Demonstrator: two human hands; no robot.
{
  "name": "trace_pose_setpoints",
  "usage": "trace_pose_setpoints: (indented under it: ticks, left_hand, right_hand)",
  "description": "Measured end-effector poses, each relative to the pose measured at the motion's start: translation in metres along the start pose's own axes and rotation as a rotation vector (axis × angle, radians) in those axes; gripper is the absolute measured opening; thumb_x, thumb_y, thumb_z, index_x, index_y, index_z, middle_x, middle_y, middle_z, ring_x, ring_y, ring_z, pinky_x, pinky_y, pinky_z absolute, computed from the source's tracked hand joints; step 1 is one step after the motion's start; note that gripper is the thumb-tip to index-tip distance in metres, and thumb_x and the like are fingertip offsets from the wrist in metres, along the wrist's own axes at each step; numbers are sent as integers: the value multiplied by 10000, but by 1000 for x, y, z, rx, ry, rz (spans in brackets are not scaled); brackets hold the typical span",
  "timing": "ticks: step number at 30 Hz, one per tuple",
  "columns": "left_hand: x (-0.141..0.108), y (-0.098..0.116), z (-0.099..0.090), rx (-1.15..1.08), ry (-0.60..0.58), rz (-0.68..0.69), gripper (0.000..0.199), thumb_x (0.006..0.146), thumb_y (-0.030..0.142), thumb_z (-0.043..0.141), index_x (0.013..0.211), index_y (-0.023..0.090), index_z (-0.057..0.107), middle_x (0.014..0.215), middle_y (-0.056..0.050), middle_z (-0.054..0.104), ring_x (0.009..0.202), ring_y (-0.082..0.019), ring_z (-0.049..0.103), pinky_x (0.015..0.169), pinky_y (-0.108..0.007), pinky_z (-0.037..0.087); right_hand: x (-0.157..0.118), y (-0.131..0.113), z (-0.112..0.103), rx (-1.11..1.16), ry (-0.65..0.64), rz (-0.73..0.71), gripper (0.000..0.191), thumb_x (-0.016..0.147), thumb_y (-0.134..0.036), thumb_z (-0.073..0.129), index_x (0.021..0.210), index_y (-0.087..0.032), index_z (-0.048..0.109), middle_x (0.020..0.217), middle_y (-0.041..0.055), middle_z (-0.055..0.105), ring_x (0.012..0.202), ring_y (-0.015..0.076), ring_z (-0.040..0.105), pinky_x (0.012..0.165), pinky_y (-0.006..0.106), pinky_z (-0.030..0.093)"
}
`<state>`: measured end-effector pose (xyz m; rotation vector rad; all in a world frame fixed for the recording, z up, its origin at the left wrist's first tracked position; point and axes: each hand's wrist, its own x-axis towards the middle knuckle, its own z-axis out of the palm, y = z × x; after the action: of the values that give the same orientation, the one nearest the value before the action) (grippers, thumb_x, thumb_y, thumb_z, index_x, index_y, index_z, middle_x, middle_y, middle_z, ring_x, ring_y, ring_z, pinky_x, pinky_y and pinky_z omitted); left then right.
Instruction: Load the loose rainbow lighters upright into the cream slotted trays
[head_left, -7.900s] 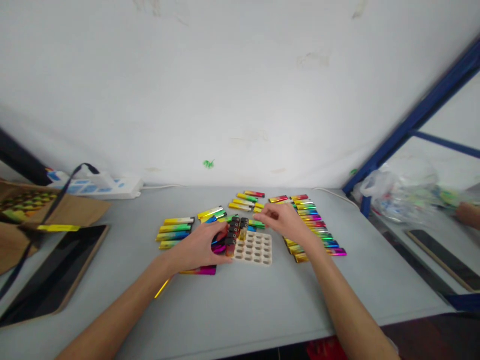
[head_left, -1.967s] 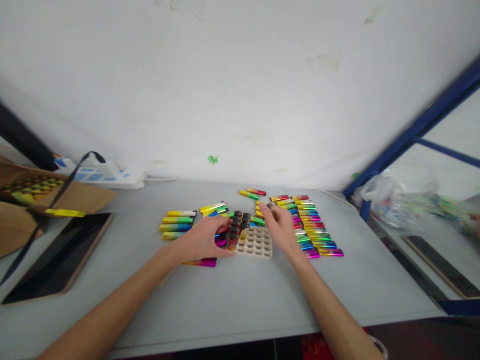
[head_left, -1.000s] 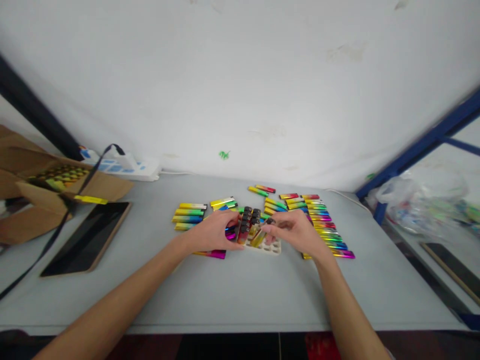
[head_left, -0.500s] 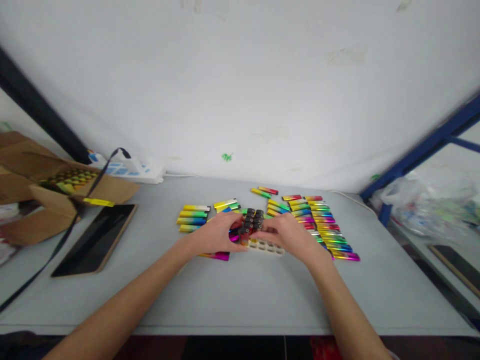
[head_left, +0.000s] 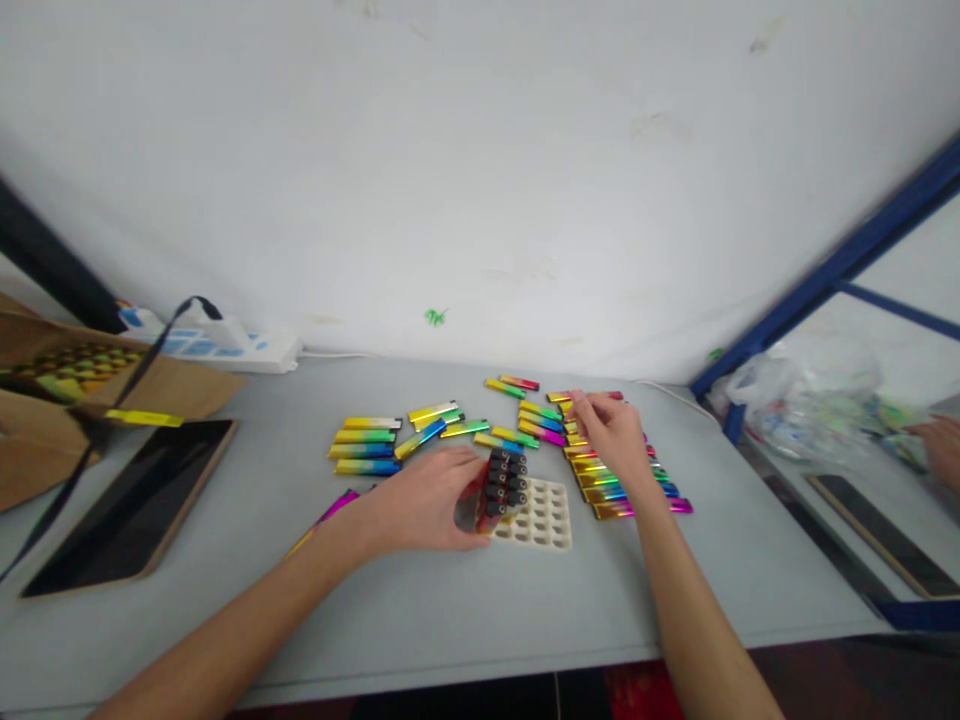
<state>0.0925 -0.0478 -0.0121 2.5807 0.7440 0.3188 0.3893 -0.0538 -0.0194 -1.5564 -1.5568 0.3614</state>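
My left hand (head_left: 439, 498) is closed around the left side of several upright lighters (head_left: 506, 485) with black tops. These stand in the left part of a white tray (head_left: 551, 515) with rows of holes; the holes to their right show bare. My right hand (head_left: 616, 440) hovers over the right-hand group of shiny lighters (head_left: 619, 487), thumb and fingers pinched together. Whether a lighter is between its fingertips I cannot tell. More coloured lighters (head_left: 367, 450) lie flat in a stack left of the tray, and others (head_left: 465, 427) lie loosely behind it.
To the left are a black tablet (head_left: 135, 510), an open cardboard box (head_left: 161, 385) full of lighters and a white power strip (head_left: 232, 350). A white wall (head_left: 480, 180) closes off the back. At far right are plastic bags (head_left: 795, 400) and another person's hand (head_left: 941, 445).
My right hand has left the upright lighters and moved right and up to the lying ones. My left hand stays at the tray. The view has shifted, and another person's hand appears at right.
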Motion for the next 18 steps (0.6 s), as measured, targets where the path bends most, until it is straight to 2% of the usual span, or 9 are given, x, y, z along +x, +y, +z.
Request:
trace_pose_setpoints:
  ticks: [5, 9, 13, 15, 18]
  left_hand:
    - [0, 8, 0, 0, -33, -54, 273, 769, 368, 791, 907, 210, 616, 984, -71, 699, 959, -300, 690, 908, -417, 550]
    - [-16, 25, 13, -24, -30, -153, 276, 810, 328, 778, 1026, 208, 655, 1111, -96, 731, 1127, -327, 684, 1000, -439, 563]
    - [-48, 54, 42, -79, 150, -289, 528, 793, 316, 837, 1272, 239, 628, 1317, -107, 717, 1315, -347, 633, 1133, -493, 535]
    - [-64, 67, 56, -99, 234, -341, 479, 782, 259, 841, 1220, 256, 644, 1275, -92, 740, 1275, -340, 671, 1127, -498, 557]
    - [-86, 78, 69, -100, 380, -393, 461, 749, 204, 838, 1169, 267, 659, 1269, -99, 746, 1207, -345, 710, 1055, -486, 618]
  right_hand:
    - [-2, 0, 3, -120, 25, -19, 609, 1037, -641, 495, 705, -185, 725, 530, -2, 580, 513, 159, 521, 569, 304, 367]
    - [-5, -3, 6, -181, 53, -57, 601, 1048, -613, 490, 699, -185, 729, 521, 3, 585, 512, 167, 546, 588, 311, 363]
    - [-9, -11, 11, -217, 22, -155, 576, 1061, -565, 496, 681, -188, 710, 512, 0, 558, 494, 158, 519, 567, 315, 334]
    - [-12, -15, 14, -209, -45, -214, 527, 1062, -531, 520, 709, -190, 710, 565, 10, 615, 522, 162, 551, 583, 311, 365]
    - [-15, -22, 22, -134, -158, -285, 361, 1048, -477, 588, 897, -195, 755, 763, 43, 744, 666, 195, 660, 669, 311, 464]
